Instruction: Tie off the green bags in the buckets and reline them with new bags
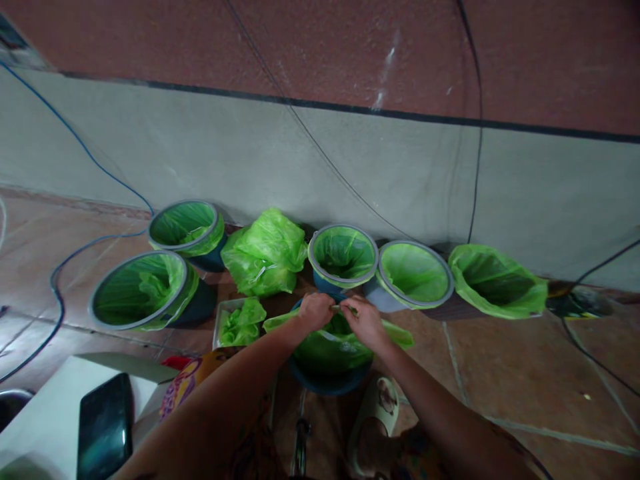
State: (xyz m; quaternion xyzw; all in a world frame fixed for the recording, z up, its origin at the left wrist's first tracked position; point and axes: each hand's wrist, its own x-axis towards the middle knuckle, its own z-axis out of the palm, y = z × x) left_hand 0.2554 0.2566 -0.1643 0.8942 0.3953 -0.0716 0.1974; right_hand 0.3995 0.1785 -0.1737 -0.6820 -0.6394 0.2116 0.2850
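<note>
With the dark blue bucket (330, 385) taken as the clock's centre, the light-green plastic bag (330, 353) is lying in and over its mouth, part of the edge flaring out towards three o'clock; the left hand (316, 312) and the right hand (364, 325) are meeting at its twelve o'clock side, fingertips drawn close, each hand pinching the bag at its mouth; just which fold or string is sitting between the fingers is too small to tell. At about half past nine a clear plastic tub (216, 328) is holding crumpled green plastic (241, 323); farther out, two grey-rimmed buckets with green liners are standing, the nearer bucket (203, 303) towards half past nine, the farther bucket (214, 257) towards half past ten; at eleven a bulging green bag (267, 250) is resting by the wall (240, 143); at twelve and half past one two more lined buckets are standing side by side; at two a green liner (505, 303) is gaping open; at half past eight a smartphone (104, 427) is lying on a white surface (47, 413); at five a pale slipper (390, 403) is showing.
</note>
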